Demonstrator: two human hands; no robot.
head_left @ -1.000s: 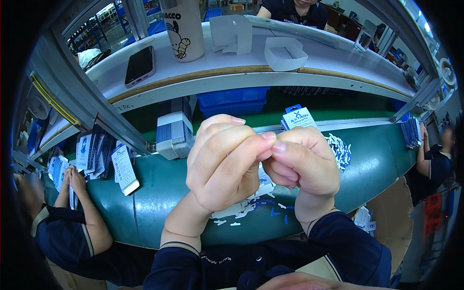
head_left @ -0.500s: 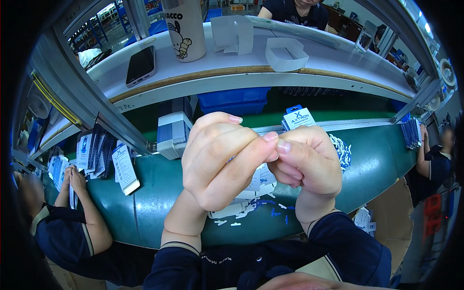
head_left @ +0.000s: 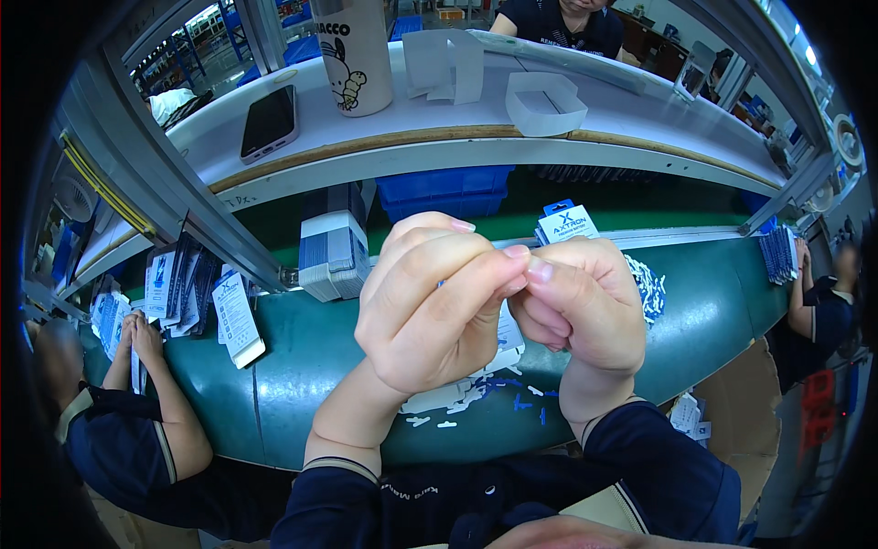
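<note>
My left hand [head_left: 430, 297] and my right hand [head_left: 585, 297] are raised over the green table [head_left: 311, 393], thumbs and fingertips meeting in a pinch. Whatever sits between the fingertips, if anything, is hidden by them. Behind and below the hands lies a white and blue printed card piece [head_left: 508, 334], mostly covered by my left hand. Small white and blue cut-out scraps [head_left: 526, 401] are scattered on the table below the fingers. A white and blue printed box [head_left: 567, 222] with a blue tab stands beyond my right hand.
A banded stack of flat cartons [head_left: 331, 252] and a blue bin [head_left: 444, 190] stand behind my hands. A heap of scraps [head_left: 651, 291] lies at right. The shelf [head_left: 430, 137] above holds a phone [head_left: 271, 123], a cup [head_left: 355, 64] and paper trays. Co-workers sit on both sides.
My left hand has shifted slightly to the right and turned a little, its fingers still meeting those of my right hand. The right hand has barely moved.
</note>
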